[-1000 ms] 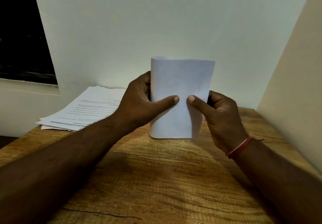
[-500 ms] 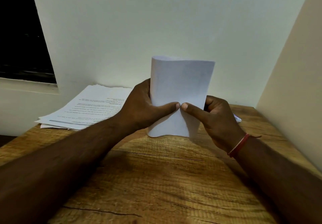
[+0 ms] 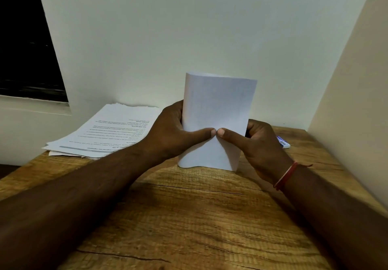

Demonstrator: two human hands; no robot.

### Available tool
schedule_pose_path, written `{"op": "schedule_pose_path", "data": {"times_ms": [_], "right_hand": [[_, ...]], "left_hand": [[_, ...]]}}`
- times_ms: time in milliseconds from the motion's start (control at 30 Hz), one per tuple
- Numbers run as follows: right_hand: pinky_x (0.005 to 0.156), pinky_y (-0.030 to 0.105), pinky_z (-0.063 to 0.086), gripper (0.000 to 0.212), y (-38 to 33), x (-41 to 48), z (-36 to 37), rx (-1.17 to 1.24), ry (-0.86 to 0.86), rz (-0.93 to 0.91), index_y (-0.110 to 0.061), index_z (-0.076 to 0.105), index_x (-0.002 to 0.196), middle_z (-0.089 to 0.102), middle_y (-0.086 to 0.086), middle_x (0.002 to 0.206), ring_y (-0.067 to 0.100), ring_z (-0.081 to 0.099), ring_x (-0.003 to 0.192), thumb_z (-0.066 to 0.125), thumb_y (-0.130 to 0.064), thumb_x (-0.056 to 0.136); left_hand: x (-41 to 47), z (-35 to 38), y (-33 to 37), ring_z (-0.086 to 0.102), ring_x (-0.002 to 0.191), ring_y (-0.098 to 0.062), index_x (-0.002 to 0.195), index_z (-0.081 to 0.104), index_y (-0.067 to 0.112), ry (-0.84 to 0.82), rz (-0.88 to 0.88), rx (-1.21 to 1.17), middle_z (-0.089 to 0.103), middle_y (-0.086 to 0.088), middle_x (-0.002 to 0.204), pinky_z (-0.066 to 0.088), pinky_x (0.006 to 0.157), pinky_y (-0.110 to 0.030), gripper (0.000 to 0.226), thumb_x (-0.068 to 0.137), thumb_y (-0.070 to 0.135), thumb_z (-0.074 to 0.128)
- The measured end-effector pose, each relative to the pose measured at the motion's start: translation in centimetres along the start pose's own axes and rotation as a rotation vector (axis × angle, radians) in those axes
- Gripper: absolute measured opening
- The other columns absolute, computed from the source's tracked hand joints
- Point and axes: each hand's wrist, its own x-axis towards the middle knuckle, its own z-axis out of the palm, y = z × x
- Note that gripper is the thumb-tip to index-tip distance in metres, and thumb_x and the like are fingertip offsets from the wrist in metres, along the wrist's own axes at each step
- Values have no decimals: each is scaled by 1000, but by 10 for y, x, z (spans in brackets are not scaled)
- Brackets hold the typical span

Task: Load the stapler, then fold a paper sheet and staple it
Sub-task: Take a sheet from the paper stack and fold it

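The left hand (image 3: 172, 133) and right hand (image 3: 262, 143) are clamped on the folded paper sheet (image 3: 218, 105) — held upright over the bench (image 3: 189, 217), thumbs pressed tip to tip. The edges should be squared before the crease is pressed flat.

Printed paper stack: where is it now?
Head view: the printed paper stack lies far left on the table, against the back wall, just left of the left hand gripping the folded sheet.

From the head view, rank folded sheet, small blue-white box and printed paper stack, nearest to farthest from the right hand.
1. folded sheet: held in the right hand.
2. small blue-white box: just behind it, right.
3. printed paper stack: far left.
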Motion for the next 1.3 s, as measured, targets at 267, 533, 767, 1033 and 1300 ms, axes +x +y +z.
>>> {"op": "schedule_pose_path", "data": {"times_ms": [267,533,767,1033,1300], "right_hand": [[102,61,62,25,-3,8,-8,111,73,34,-12,83,116,85,7,114,31,81,108,85,-25,95],[106,53,61,33,-11,13,-18,362,-22,288,5,74,127,80,21,122,42,77,116,77,-7,97],[106,55,58,42,-3,19,-23,454,-109,599,0,71,136,77,23,130,44,73,125,77,-3,95],[105,53,59,36,0,21,-28,249,-166,697,-2,73,132,80,21,123,40,76,117,76,-5,96],[46,26,37,27,3,25,-35,-268,-147,658,-1,80,93,75,18,78,19,52,49,96,-20,82]], "left_hand": [[10,-9,-1,85,102,-29,139,66,17,32,-57,-206,86,-10,107,68,97,-54,61,86,15,96],[13,-11,0,84,97,-34,132,71,10,67,-231,-403,82,-27,105,70,88,-45,50,87,5,93],[14,-12,1,86,92,-30,118,77,-1,-83,-538,-458,85,-20,106,70,72,-35,33,87,-4,88],[15,-17,-9,80,72,-26,130,67,-6,-209,-651,-154,82,-31,107,71,65,-37,51,85,-3,92],[16,-20,-5,78,61,-18,124,61,9,-311,-637,136,82,-15,75,67,61,-30,49,87,3,93]]}}
